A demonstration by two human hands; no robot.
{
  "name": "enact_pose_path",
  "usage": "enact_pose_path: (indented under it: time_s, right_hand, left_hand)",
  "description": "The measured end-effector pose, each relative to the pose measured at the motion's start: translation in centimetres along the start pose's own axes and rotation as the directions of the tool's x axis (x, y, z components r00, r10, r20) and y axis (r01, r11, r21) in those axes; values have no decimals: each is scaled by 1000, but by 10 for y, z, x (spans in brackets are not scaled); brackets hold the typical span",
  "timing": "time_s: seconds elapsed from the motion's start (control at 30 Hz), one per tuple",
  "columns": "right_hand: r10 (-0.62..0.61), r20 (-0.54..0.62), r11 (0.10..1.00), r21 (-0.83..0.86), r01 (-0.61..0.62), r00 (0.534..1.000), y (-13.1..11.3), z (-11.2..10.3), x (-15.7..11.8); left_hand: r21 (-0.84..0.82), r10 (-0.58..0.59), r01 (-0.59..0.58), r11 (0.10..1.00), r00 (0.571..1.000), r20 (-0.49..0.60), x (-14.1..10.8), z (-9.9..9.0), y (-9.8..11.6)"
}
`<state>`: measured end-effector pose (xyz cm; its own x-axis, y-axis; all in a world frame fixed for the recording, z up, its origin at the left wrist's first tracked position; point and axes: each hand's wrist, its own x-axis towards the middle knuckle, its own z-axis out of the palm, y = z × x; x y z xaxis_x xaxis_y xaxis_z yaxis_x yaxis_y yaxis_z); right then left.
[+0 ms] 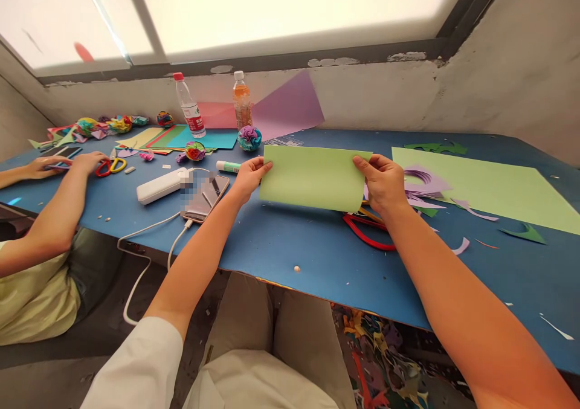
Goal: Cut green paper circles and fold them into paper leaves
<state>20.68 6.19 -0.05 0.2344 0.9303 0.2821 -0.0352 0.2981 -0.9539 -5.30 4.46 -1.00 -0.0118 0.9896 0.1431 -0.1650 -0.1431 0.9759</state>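
Observation:
A light green paper sheet [315,178] is held up above the blue table, its lower edge curving. My left hand [250,178] pinches its left edge between thumb and fingers. At the upper right corner, my right hand [384,181] grips the same sheet. Below my right hand lie red-handled scissors [368,237], partly covered by the hand and the paper. A glue stick [228,167] rests just left of my left hand. To the right, purple cut paper pieces [426,182] lie beside a larger light green sheet [493,185].
A phone [206,199] and a white power bank [162,185] with cables lie on the left. Two bottles [193,114] [242,102], paper balls [249,138] and coloured sheets [217,138] stand or lie behind. Another person's hands [88,162] are at the far left near scissors [111,166].

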Motion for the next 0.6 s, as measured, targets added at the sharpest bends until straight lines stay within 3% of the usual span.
enact_pose_path:
  time_s: [0.6]
  right_hand:
    - [-4, -1, 998, 68, 4, 1000, -1, 1, -1]
  left_hand:
    - [1, -22, 22, 1000, 1000, -4, -2, 2, 4]
